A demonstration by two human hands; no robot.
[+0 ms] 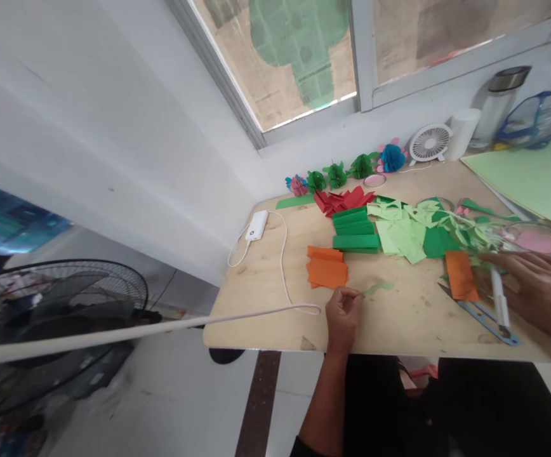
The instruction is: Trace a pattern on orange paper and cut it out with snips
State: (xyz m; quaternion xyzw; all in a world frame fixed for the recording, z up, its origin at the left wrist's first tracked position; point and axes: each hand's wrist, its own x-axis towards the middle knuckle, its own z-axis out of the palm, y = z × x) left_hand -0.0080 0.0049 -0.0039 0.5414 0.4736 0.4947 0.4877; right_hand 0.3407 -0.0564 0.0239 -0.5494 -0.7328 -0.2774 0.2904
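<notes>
My left hand (343, 314) rests near the wooden table's (266, 298) front edge, fingers pinched on a thin light green paper strip (378, 287) that trails to the right. My right hand (539, 285) lies at the right with fingers stretched out flat over a white pen-like tool (499, 303) and a clear bowl (537, 238). An orange paper piece (461, 275) and scissors (482, 315) lie just left of that hand. Folded orange papers (327, 268) sit just above my left hand.
Green paper stacks (355, 230), light green scraps (402, 231) and red pieces (342, 200) cover the table's middle. Paper flowers (346, 172) line the wall beside a small white fan (430, 143). A white power bank (257, 225) with cable lies left. A floor fan (61, 311) stands at left.
</notes>
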